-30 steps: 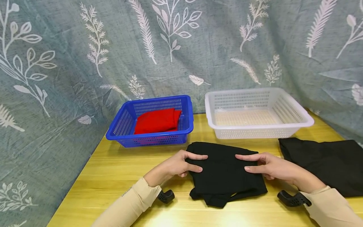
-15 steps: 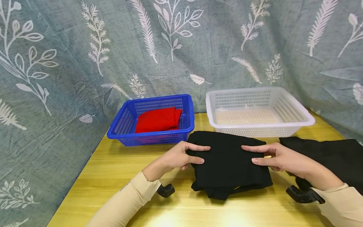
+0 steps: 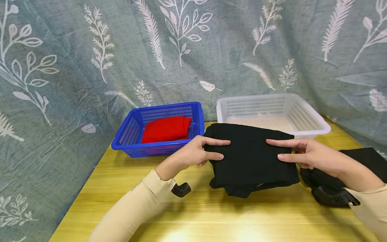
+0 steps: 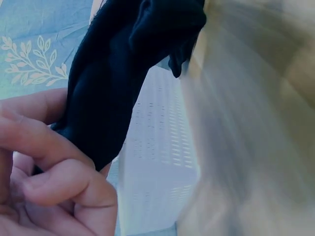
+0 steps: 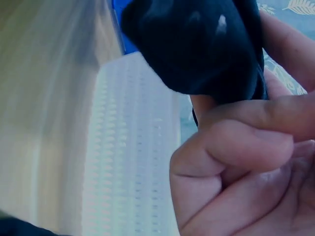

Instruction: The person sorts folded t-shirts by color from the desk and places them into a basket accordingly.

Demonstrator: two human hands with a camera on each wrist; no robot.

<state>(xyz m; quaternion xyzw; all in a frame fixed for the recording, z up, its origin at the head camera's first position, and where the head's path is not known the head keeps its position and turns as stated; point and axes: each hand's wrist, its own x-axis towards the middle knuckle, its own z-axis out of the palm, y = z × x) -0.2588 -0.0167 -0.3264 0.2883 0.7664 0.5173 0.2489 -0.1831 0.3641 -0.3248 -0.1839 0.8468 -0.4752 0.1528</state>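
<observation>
Between both hands hangs a folded black garment, lifted off the table, with a loose flap along its lower edge. My left hand grips its left side, thumb and index finger on top and other fingers curled underneath. On the opposite side my right hand holds it in the same way. In the left wrist view the dark cloth passes between the curled fingers. The right wrist view shows the fabric pinched likewise. The garment overlaps the front of a white plastic basket in the head view.
A blue basket with a folded red cloth inside stands at the back left of the wooden table. More black cloth lies at the right, partly behind my right arm. A patterned grey-green curtain hangs behind.
Both hands have raised the folded black garment off the table and moved it away from me and slightly right, toward the white basket. The baskets have stayed in place.
</observation>
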